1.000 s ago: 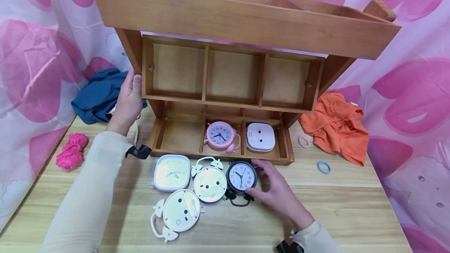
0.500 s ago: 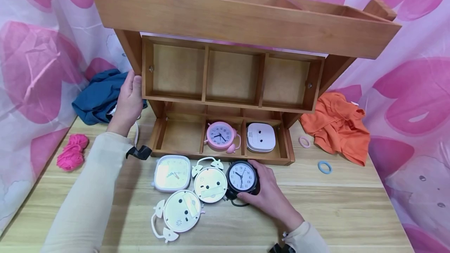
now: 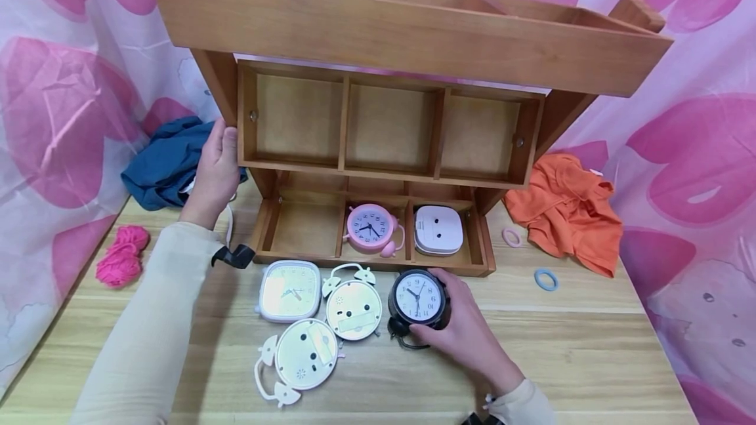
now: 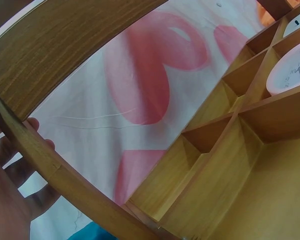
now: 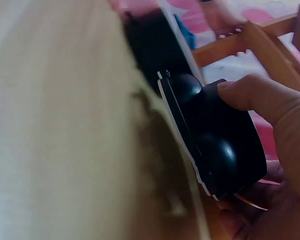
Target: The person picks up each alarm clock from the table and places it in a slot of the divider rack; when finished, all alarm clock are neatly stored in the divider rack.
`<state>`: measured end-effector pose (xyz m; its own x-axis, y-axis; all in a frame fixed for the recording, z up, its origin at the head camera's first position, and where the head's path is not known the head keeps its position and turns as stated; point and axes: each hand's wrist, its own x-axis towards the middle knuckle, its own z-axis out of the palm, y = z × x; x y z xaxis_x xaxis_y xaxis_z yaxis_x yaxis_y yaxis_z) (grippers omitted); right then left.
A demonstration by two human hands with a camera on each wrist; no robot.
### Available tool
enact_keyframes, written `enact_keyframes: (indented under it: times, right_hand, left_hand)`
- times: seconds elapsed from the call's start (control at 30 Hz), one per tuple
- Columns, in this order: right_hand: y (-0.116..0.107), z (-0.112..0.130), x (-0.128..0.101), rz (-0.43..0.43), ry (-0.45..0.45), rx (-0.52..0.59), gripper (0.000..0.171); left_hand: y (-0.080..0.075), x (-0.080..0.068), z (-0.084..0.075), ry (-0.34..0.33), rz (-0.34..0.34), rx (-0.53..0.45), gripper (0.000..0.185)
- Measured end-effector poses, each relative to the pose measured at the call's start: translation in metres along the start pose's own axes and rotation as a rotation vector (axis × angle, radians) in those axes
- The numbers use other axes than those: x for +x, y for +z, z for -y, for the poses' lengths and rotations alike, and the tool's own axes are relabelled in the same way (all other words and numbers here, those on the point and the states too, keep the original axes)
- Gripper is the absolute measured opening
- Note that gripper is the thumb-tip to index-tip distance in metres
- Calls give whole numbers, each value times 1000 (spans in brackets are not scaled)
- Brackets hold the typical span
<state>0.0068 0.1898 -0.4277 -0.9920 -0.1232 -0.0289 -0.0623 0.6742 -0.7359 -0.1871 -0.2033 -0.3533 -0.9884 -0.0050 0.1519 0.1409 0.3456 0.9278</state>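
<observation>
My right hand grips a black alarm clock with a white face, lifted slightly off the wooden table; in the right wrist view the black alarm clock fills the frame with my thumb on its rim. My left hand holds the left upright of a wooden shelf unit; the left wrist view shows fingers wrapped behind the wooden upright. The lowest tier holds a pink alarm clock and a white square clock.
A square clock and two round cream clocks lie face-down or flat on the table. Blue cloth, pink yarn, orange cloth and two hair rings lie around the shelf.
My right hand closed around the black clock, then shifted it slightly right and lifted it. The left hand stayed on the shelf's upright.
</observation>
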Motion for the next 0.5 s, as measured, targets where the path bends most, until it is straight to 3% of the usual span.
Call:
enact_keyframes:
  times: [0.13,0.3,0.5]
  right_hand:
    - [-19,11,1,-18,-38,36,97]
    - [-34,27,20,-28,-101,48,97]
    - [-24,48,63,49,-115,113,94]
  left_hand:
    - [0,0,0,-4,4,-4,58]
    - [2,0,0,-4,7,-6,58]
    - [0,-1,-1,-3,-2,4,58]
